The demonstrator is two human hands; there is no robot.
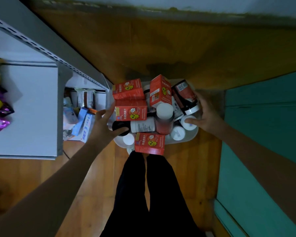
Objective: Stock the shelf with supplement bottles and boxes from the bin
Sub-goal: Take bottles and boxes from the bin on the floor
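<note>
**Operator:** Where is the stock sitting?

**Technician:** It is lying heaped in the white plastic bin (194,136) on the wooden floor (191,168), just beside the grey metal shelf (29,106). Red cardboard boxes (131,111) are resting over smooth plastic bottles (164,119).

**Operator:** What are the hands doing?

**Technician:** The left hand (108,124) is curling round a black-capped white bottle (140,126) lying on its side. The right hand (204,116) is cupping the bin's right side; its thumb is touching a white cap (189,123). Whether it is gripping anything, I cannot tell.

**Operator:** How will the items handle?

**Technician:** Judging by appearance, the boxes are light, stiff and crushable at the corners: grip across the broad faces. The bottles look rigid, slick and round, so wrap the body, not the cap.
</note>
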